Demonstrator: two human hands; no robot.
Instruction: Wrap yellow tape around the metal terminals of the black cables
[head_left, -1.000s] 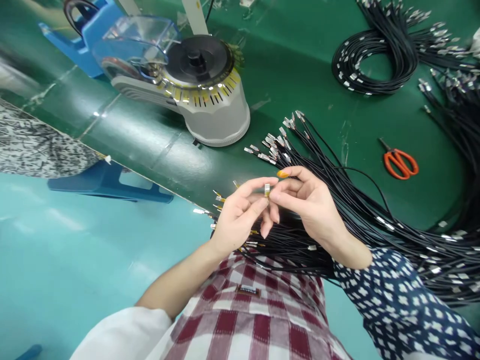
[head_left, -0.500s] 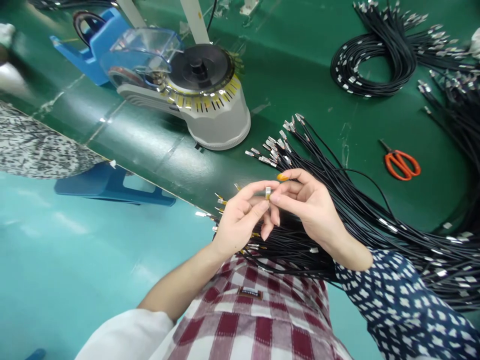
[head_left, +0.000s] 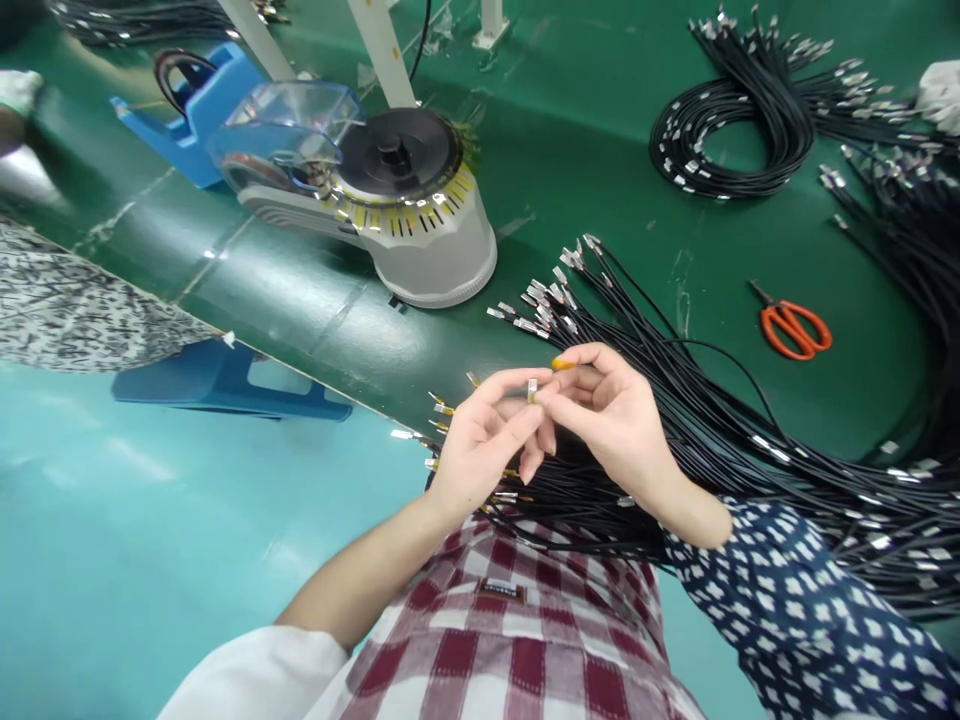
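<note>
A small silvery cable connector [head_left: 532, 390] is pinched between the fingertips of both hands, over the table's near edge. My left hand [head_left: 484, 440] grips it from the left with thumb and fingers. From the right, my right hand [head_left: 611, 415] holds it too, its thumb and fingertip at the connector. Something yellow covers the tip of a right finger. Black cables [head_left: 645, 390] with metal ends run under and beside both hands toward the right. More cable ends [head_left: 439, 425], some with yellow bits, poke out left of my left hand.
A grey tape dispenser [head_left: 435, 260] with a black disc stands ahead, beside a blue tape holder [head_left: 202, 120]. Orange-handled scissors [head_left: 795, 330] lie at right. Coiled black cables [head_left: 675, 140] rest farther back. A blue stool [head_left: 225, 385] and a person's patterned clothing [head_left: 75, 300] are at left.
The view has shifted slightly, with the table items a little lower in the picture. Both hands keep nearly the same pinch on the connector.
</note>
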